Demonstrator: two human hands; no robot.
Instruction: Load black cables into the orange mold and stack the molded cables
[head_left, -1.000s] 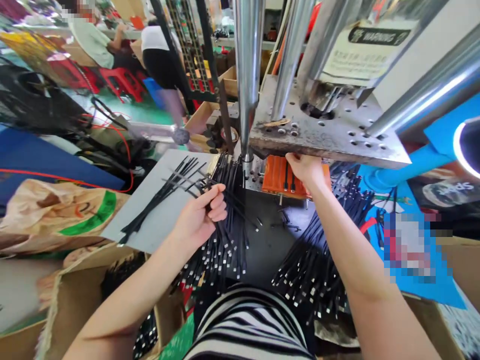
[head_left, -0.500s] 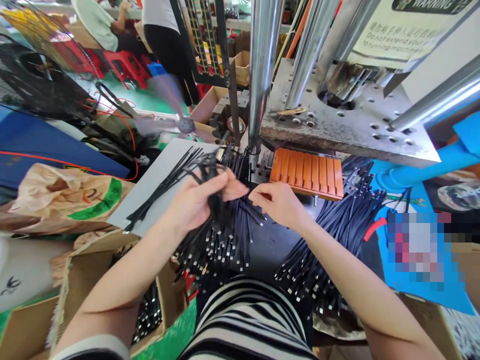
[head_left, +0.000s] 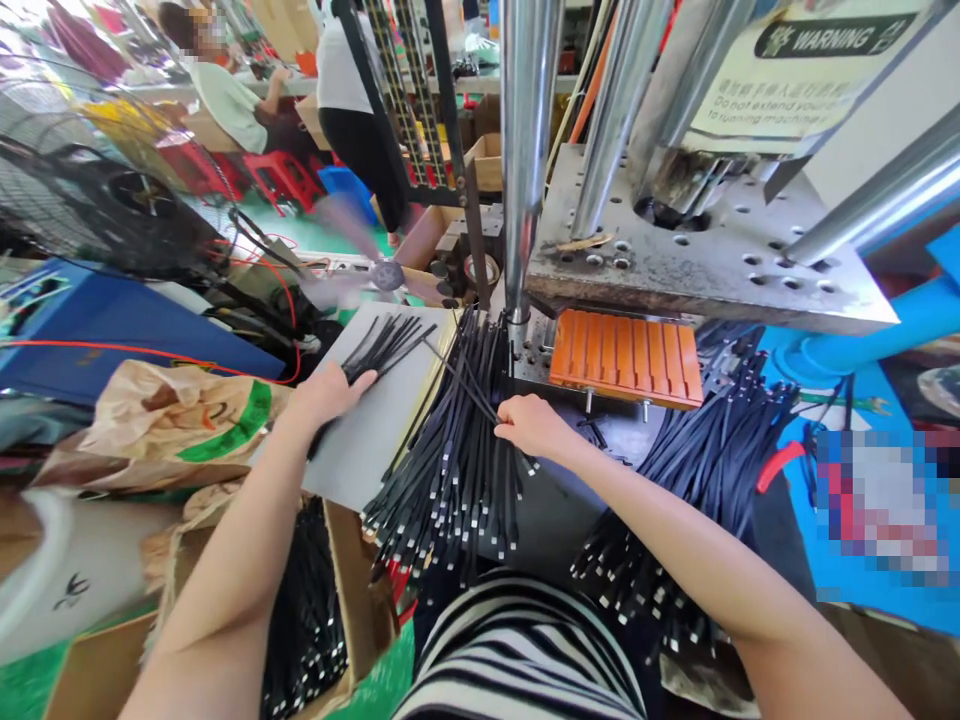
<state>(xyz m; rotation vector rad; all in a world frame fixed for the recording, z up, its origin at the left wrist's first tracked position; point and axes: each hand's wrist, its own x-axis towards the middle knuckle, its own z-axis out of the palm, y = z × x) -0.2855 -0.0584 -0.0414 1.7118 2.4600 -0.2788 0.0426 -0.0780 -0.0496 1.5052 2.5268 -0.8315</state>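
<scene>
At the left, my left hand (head_left: 334, 395) closes over a bundle of black flat cables (head_left: 386, 345) lying on a grey board (head_left: 367, 430). My right hand (head_left: 534, 425) pinches a single black cable (head_left: 469, 380), which slants up and left across a pile of silver-tipped black cables (head_left: 450, 460). This pile lies between my hands. Just beyond my right hand is an orange grooved block (head_left: 626, 355) on the press bed. My fingers hide the end of the pinched cable.
The press's steel plate (head_left: 690, 260) and columns stand ahead. Another cable pile (head_left: 697, 460) lies at the right. Cables fill a cardboard box (head_left: 360, 600) below left. A small fan (head_left: 388, 275) spins beyond the board. Two people are in the background.
My left hand has moved left and down to the board with its bundle, away from my right hand. The view has shifted slightly. My right hand stays near the orange block.
</scene>
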